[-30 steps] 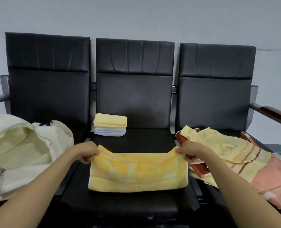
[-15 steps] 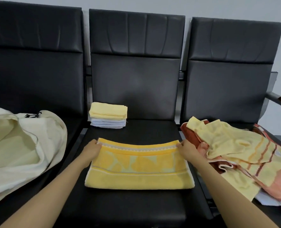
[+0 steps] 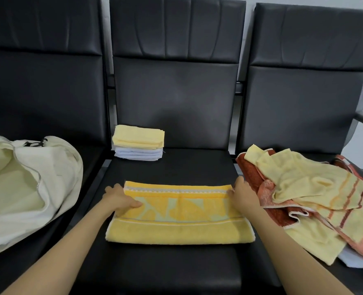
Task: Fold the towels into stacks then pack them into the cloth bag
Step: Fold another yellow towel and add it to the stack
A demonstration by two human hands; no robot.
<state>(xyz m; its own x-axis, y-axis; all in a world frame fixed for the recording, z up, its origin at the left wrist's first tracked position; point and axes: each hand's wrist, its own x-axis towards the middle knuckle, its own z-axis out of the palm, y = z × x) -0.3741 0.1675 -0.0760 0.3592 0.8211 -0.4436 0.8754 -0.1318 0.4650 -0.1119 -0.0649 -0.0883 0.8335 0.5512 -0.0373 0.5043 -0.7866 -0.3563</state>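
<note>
Black padded chairs stand in a row in front of me, and the orange-yellow towel (image 3: pixel 176 218) lies folded once lengthwise on the middle seat (image 3: pixel 176 169), near its front edge. My left hand (image 3: pixel 121 199) holds the far left corner with the thumb laid on top. My right hand (image 3: pixel 243 195) pinches the far right corner, fingers curled over the hem. The near layer juts out a little past the upper one on both sides, so if I fold again from here I think the edges will come out crooked and the bundle will sit badly on the folded stack (image 3: pixel 138 145) at the back of the seat. Dragging the cloth towards me could also tip it off the slick front of the cushion. My right wrist is just beside the loose pile of towels (image 3: pixel 304 194) on the right chair, and a careless sweep might catch one and pull it along. The cloth bag (image 3: pixel 31 188) gapes open on the left chair, well apart from my work. A second ago I was holding the far edge up in the air; now it lies flat on the seat, my hands are lower, and my head has dipped closer. The stack, bag and pile have not shifted.
</note>
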